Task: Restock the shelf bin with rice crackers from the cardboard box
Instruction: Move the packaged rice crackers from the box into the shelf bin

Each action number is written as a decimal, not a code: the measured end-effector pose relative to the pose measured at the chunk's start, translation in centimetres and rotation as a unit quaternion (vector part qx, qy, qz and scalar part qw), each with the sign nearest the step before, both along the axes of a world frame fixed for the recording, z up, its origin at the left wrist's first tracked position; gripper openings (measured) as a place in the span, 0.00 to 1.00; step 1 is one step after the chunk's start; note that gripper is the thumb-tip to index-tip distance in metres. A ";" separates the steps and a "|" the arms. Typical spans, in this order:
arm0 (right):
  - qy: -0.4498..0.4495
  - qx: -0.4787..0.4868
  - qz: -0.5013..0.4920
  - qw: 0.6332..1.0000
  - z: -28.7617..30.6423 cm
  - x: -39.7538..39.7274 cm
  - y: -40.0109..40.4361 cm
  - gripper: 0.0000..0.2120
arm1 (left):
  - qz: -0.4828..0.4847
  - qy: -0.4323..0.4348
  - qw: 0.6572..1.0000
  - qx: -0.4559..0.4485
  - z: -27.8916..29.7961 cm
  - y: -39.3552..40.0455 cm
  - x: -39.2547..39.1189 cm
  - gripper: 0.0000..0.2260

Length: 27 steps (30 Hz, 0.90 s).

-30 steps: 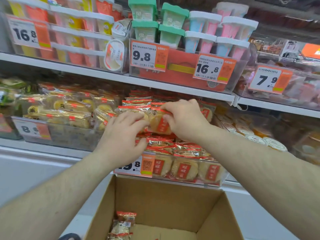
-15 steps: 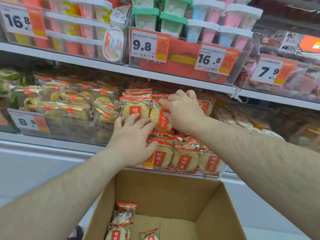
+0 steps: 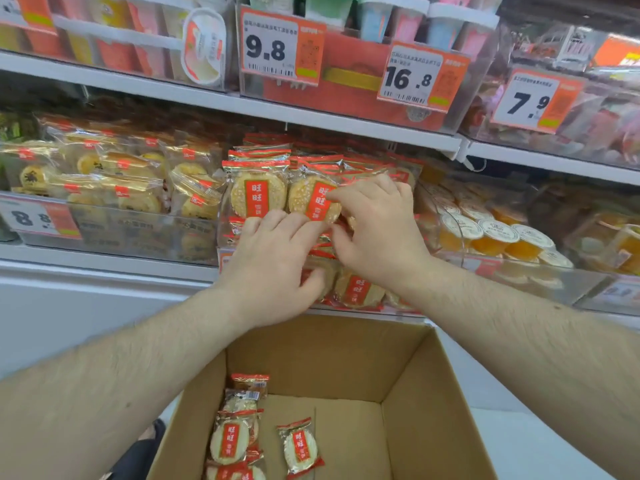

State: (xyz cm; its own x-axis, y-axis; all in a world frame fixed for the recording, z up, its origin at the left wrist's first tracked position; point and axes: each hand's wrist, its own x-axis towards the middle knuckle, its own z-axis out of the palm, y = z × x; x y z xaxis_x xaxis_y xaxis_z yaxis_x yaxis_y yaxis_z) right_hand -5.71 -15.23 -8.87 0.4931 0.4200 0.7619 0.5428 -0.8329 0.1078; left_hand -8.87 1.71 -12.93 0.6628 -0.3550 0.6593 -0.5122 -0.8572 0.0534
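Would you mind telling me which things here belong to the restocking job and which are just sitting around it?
Part of the job:
- rice cracker packs standing in the shelf bin
- cardboard box with leftover packs
- left hand and right hand, both at the packs

Just nearby:
- yellow pastry packs
- orange jelly cups
- price tags

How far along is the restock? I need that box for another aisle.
Mostly done: the shelf bin is piled high with rice crackers. Both hands, left hand and right hand, are settling one upright pack. Left: a few packs in the cardboard box.
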 end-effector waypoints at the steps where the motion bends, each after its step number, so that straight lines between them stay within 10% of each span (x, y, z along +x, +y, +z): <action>1: -0.012 0.035 0.029 0.999 -1.1 -1.0 -0.4 0.12 | -0.032 0.006 0.999 0.001 -0.6 -0.3 -0.5 0.22; 5: 0.075 0.104 0.159 0.979 -9.1 -5.2 -1.6 0.04 | -0.151 0.161 0.973 0.071 -5.3 -0.1 -2.6 0.17; 9: 0.307 0.107 0.041 0.945 -20.2 -6.5 -1.8 0.06 | -0.104 0.373 0.883 0.266 -9.5 0.1 -3.3 0.21; 14: 0.660 -0.125 -0.110 0.733 -31.9 -8.1 -1.8 0.15 | -0.054 0.565 0.787 0.242 -13.2 0.4 -2.5 0.19; 19: 0.708 -0.282 -0.190 0.619 -40.2 -13.4 -0.6 0.56 | -0.044 0.664 0.730 0.159 -16.1 -0.4 -3.0 0.18; 27: 0.771 -0.165 -0.204 0.581 -40.6 -12.9 -1.5 0.36 | -0.013 0.720 0.682 0.131 -17.3 0.6 -3.8 0.18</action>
